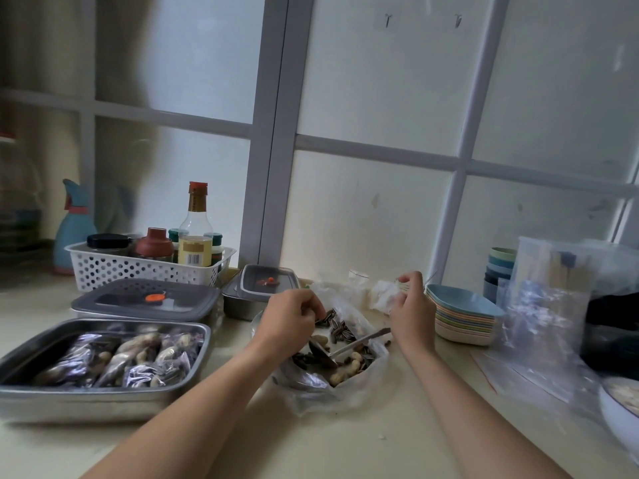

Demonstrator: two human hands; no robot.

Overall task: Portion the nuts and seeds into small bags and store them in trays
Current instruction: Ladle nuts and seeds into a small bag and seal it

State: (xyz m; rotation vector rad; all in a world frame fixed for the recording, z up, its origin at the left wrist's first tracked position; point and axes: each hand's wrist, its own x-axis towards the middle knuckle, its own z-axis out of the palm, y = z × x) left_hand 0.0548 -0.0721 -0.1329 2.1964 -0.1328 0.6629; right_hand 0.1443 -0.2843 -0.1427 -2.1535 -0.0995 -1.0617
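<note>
the tray of filled bags sits at 9 o'clock of the loose nuts and seeds and looks nearly full, so one more bag may ride over its rim. the left hand curls its fingers, pinching at the sunflower seeds; a loose pinch could scatter them across the counter. the spoon leaning in the pile could be knocked. the right hand pinches a limp small bag at 1 o'clock, and its mouth may fold shut. stacked dishes crowd 3 o'clock; open counter lies at 6 o'clock.

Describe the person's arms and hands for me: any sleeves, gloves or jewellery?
Both forearms are bare as far as the frame shows, with no sleeves in view. The left hand and right hand are ungloved; no watch, bracelet or ring shows on them.
</note>
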